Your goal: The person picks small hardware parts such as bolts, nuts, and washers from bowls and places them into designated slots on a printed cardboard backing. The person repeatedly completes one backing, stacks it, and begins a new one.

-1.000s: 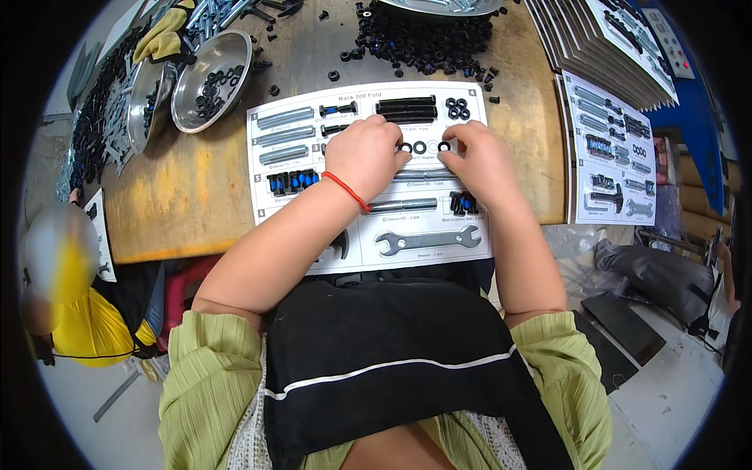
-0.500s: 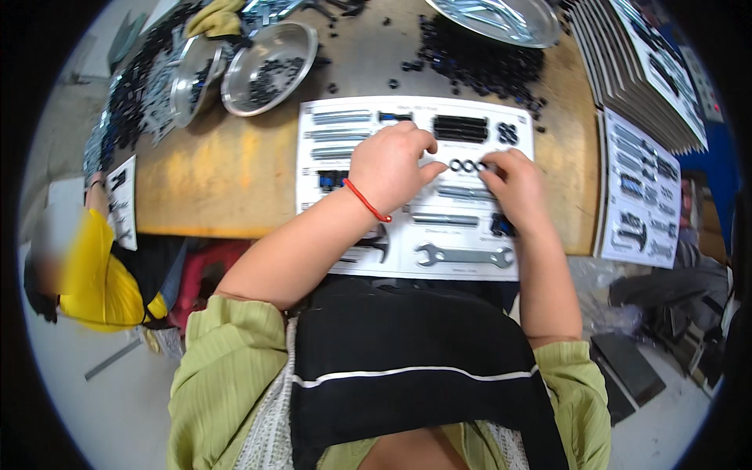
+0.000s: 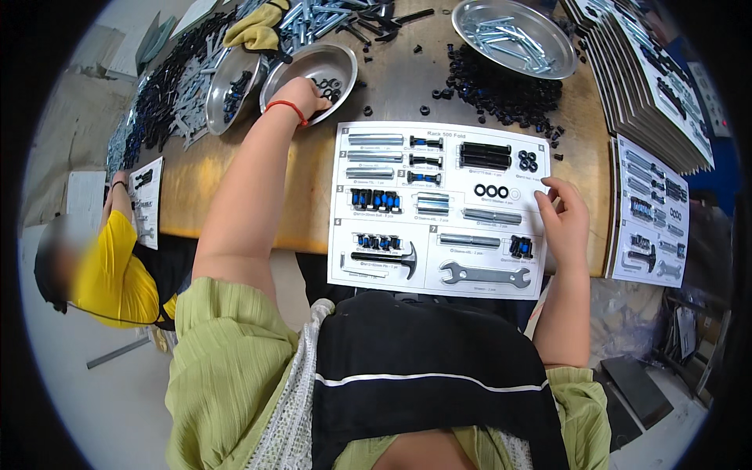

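Observation:
My left hand (image 3: 301, 97), a red cord at its wrist, reaches into a metal bowl (image 3: 350, 64) at the back left. Its fingers are curled down at the small dark rings (image 3: 330, 86) inside; the fingertips are partly hidden. My right hand (image 3: 565, 215) rests at the right edge of a printed card (image 3: 376, 271), fingers bent and apart, holding nothing. On the card lie three black washers (image 3: 491, 190) in a row beside a pale printed circle. Metal sleeves (image 3: 376, 140), black bolts (image 3: 485, 156), nuts (image 3: 528, 161), a hammer-shaped pin (image 3: 392, 257) and an open-ended wrench (image 3: 484, 274) lie around them.
A second bowl (image 3: 215, 106) with dark bolts stands left, near yellow gloves (image 3: 254, 27) and hardware heaps. Black nuts (image 3: 501, 88) are piled by a dish of bolts (image 3: 462, 22). Card stacks (image 3: 627, 102) stand right. A person in yellow (image 3: 106, 270) works at left.
My left hand has gone from the card to the bowl at the back left. My right hand has drawn back from the washers to the card's right edge. The view has shifted.

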A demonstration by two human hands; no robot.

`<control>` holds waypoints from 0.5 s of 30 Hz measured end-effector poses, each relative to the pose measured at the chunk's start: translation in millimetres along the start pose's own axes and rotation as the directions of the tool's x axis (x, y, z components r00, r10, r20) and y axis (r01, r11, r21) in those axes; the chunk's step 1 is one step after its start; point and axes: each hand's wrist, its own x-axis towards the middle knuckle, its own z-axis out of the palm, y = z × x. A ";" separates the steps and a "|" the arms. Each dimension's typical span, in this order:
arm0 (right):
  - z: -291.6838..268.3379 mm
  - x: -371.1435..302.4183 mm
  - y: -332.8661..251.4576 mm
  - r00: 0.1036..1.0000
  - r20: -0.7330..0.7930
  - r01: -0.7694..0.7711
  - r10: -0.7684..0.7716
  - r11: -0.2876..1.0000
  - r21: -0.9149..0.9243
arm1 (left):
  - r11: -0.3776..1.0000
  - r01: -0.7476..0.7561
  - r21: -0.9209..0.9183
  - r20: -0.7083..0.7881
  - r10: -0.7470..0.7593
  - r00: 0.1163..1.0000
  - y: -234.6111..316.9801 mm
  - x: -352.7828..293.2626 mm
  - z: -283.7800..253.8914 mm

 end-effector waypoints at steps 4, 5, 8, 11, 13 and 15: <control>-6.8 -10.8 14.9 0.998 -0.047 -0.034 0.036 0.999 0.032 | 0.991 -0.130 0.027 0.041 0.129 0.991 -19.9 24.2 7.9; -8.9 -11.9 21.0 0.996 -0.070 -0.051 0.053 0.998 0.020 | 0.995 -0.102 0.000 0.066 0.102 0.993 -20.5 24.4 5.7; -15.1 -16.4 22.2 0.992 -0.121 -0.037 0.033 0.999 -0.028 | 0.992 -0.109 -0.071 -0.183 0.095 0.979 -8.7 6.0 -2.7; -15.8 -12.4 -4.3 0.999 -0.053 -0.007 0.010 0.999 0.043 | 0.879 -0.304 -0.366 -0.336 0.179 0.925 26.6 -42.1 -10.5; -12.4 -12.1 -28.4 0.999 0.039 0.029 -0.034 0.994 0.106 | 0.633 -0.366 -0.683 -0.219 0.300 0.928 81.9 -88.2 9.3; -3.6 -14.0 -47.8 0.978 0.085 0.171 -0.190 0.967 0.187 | 0.607 -0.364 -0.706 -0.082 0.440 0.894 139.0 -135.6 17.2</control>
